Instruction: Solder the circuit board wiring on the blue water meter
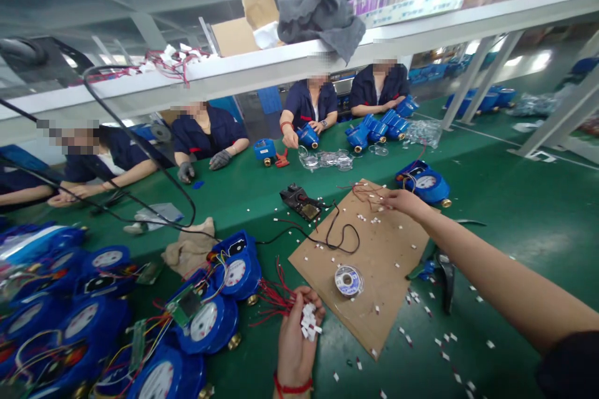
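Note:
My left hand [297,331] is cupped palm-up near the table's front edge, closed around a bundle of thin red wires [276,297] with small white connectors [309,322] at their ends. My right hand [401,200] reaches far across the brown cardboard sheet [369,274], fingertips pinched at red wires [364,192] by its far corner, just left of a blue water meter [425,183]. Small white connector pieces lie scattered over the cardboard. A solder spool [349,280] sits on the sheet between my hands.
Several blue meters [206,318] with loose wiring crowd the near left. A black device [300,201] with a cable lies behind the cardboard. A beige cloth [191,248] lies by the meters. Several co-workers [309,106] in dark uniforms sit across the green table [515,218]. A shelf [281,65] runs overhead.

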### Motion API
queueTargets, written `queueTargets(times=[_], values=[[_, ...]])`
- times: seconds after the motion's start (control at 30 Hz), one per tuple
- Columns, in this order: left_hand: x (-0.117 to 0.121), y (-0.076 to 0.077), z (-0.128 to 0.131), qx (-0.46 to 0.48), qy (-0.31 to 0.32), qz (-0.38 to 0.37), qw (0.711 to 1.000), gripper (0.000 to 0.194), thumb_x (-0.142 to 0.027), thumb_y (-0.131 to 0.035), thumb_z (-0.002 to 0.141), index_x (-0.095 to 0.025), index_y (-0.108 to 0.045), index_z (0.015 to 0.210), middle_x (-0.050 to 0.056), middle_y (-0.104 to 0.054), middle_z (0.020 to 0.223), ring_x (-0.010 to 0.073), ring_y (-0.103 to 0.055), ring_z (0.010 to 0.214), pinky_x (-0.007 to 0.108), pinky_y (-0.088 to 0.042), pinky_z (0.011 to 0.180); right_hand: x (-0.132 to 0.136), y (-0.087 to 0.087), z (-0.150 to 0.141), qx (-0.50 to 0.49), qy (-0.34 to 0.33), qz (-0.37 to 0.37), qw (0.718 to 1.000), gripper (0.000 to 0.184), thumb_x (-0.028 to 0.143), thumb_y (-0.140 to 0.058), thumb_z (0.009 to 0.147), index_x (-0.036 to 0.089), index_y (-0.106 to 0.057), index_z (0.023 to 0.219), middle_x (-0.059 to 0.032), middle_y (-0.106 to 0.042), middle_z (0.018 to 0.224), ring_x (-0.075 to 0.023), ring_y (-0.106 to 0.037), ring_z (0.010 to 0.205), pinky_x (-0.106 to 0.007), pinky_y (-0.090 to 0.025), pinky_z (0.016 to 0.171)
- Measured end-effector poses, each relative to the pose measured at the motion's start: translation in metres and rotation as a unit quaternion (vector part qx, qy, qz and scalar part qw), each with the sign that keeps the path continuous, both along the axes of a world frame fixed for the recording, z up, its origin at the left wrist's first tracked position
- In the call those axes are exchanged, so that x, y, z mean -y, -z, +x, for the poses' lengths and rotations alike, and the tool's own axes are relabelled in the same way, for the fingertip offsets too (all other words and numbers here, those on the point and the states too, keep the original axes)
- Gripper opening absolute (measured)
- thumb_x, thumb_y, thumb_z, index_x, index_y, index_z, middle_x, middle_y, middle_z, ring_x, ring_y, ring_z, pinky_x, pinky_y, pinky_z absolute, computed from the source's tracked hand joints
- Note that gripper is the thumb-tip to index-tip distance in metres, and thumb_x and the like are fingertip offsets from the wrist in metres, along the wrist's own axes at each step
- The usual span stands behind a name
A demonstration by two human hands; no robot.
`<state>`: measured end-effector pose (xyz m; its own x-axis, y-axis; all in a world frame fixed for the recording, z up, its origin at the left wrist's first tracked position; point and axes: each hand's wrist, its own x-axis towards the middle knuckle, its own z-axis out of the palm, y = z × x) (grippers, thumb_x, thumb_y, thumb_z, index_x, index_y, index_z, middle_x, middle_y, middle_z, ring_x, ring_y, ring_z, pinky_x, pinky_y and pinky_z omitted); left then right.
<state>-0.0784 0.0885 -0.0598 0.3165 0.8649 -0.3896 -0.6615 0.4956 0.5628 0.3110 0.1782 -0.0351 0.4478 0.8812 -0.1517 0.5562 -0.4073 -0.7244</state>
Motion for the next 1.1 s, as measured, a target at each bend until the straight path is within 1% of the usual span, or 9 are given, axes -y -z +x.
queueTargets(times=[0.13, 0.27, 0.37, 0.47, 0.6, 0.7, 0.77, 0.9, 1.1], values=[[-0.001, 0.005, 0.0, 0.008, -0.003, 0.014, 1.0, 0.02, -0.026, -0.074, 0.073, -0.014, -0.066, 0.086, 0.004, -0.062, 0.078, 0.0121, -0.06, 0.071, 0.022, -0.051, 0.063, 0.017, -0.011, -0.004, -0.123, -0.012, 0.035, 0.992, 0.026, 0.033, -0.062, 0.077, 0.01, -0.069, 0.086, -0.0087, -0.067, 0.075, -0.0114, -0.054, 0.057, -0.024, -0.041, 0.053], [-0.001, 0.009, 0.0, 0.009, -0.003, 0.015, 1.0, 0.021, -0.026, -0.074, 0.073, -0.014, -0.065, 0.087, 0.003, -0.062, 0.078, 0.0114, -0.06, 0.07, 0.021, -0.051, 0.063, 0.034, -0.023, -0.02, -0.195, -0.02, 0.06, 0.979, 0.029, 0.031, -0.064, 0.076, 0.008, -0.069, 0.094, -0.013, -0.068, 0.088, -0.0123, -0.058, 0.065, -0.023, -0.045, 0.056], [0.001, 0.008, 0.0, 0.013, 0.006, 0.026, 1.0, 0.021, -0.026, -0.073, 0.075, -0.013, -0.066, 0.09, 0.004, -0.062, 0.08, 0.0112, -0.06, 0.072, 0.021, -0.051, 0.064, 0.048, -0.036, -0.05, -0.275, -0.044, 0.093, 0.956, 0.032, 0.032, -0.065, 0.076, 0.012, -0.068, 0.101, -0.0127, -0.067, 0.098, -0.0129, -0.06, 0.074, -0.022, -0.047, 0.061], [0.004, 0.004, 0.001, 0.004, 0.013, 0.027, 1.0, 0.024, -0.025, -0.073, 0.074, -0.012, -0.066, 0.093, 0.005, -0.064, 0.082, 0.0123, -0.062, 0.073, 0.023, -0.051, 0.068, 0.064, -0.046, -0.101, -0.333, -0.074, 0.121, 0.932, 0.034, 0.035, -0.065, 0.077, 0.015, -0.066, 0.104, -0.0096, -0.067, 0.097, -0.012, -0.06, 0.074, -0.022, -0.048, 0.062], [0.007, 0.001, 0.003, 0.017, 0.036, 0.037, 0.999, 0.03, -0.026, -0.072, 0.075, -0.011, -0.065, 0.1, 0.009, -0.066, 0.092, 0.0163, -0.064, 0.082, 0.029, -0.051, 0.078, 0.085, -0.042, -0.185, -0.273, -0.18, 0.101, 0.94, 0.03, 0.036, -0.056, 0.083, 0.017, -0.064, 0.105, -0.0043, -0.067, 0.085, -0.012, -0.059, 0.065, -0.025, -0.048, 0.062], [0.008, 0.002, 0.004, 0.045, 0.038, 0.054, 0.997, 0.032, -0.027, -0.071, 0.077, -0.012, -0.064, 0.104, 0.011, -0.065, 0.106, 0.0216, -0.061, 0.1, 0.036, -0.046, 0.092, 0.098, -0.029, -0.236, -0.156, -0.235, 0.128, 0.951, 0.024, 0.029, -0.051, 0.087, 0.018, -0.064, 0.104, -0.0055, -0.068, 0.093, -0.0166, -0.063, 0.079, -0.031, -0.049, 0.074], [0.008, 0.004, 0.004, 0.052, 0.022, 0.066, 0.996, 0.03, -0.028, -0.07, 0.078, -0.012, -0.065, 0.103, 0.011, -0.066, 0.107, 0.0228, -0.06, 0.105, 0.037, -0.042, 0.097, 0.104, -0.021, -0.258, -0.079, -0.254, 0.167, 0.949, 0.021, 0.024, -0.049, 0.087, 0.019, -0.064, 0.102, -0.0056, -0.067, 0.101, -0.0184, -0.061, 0.092, -0.034, -0.046, 0.084], [0.006, 0.007, 0.002, 0.056, 0.016, 0.094, 0.994, 0.036, -0.03, -0.066, 0.081, -0.014, -0.061, 0.113, 0.011, -0.061, 0.12, 0.0249, -0.054, 0.115, 0.038, -0.039, 0.101, 0.107, -0.012, -0.273, -0.047, -0.288, 0.183, 0.939, 0.02, 0.02, -0.048, 0.089, 0.019, -0.062, 0.103, -0.004, -0.066, 0.102, -0.0171, -0.061, 0.093, -0.031, -0.045, 0.084], [0.005, 0.006, -0.002, 0.065, 0.011, 0.093, 0.993, 0.034, -0.032, -0.061, 0.084, -0.015, -0.06, 0.115, 0.011, -0.056, 0.127, 0.027, -0.051, 0.119, 0.04, -0.041, 0.099, 0.104, -0.013, -0.267, -0.047, -0.237, 0.16, 0.957, 0.018, 0.026, -0.048, 0.089, 0.022, -0.064, 0.096, -0.0022, -0.068, 0.096, -0.0175, -0.063, 0.083, -0.03, -0.045, 0.075]])
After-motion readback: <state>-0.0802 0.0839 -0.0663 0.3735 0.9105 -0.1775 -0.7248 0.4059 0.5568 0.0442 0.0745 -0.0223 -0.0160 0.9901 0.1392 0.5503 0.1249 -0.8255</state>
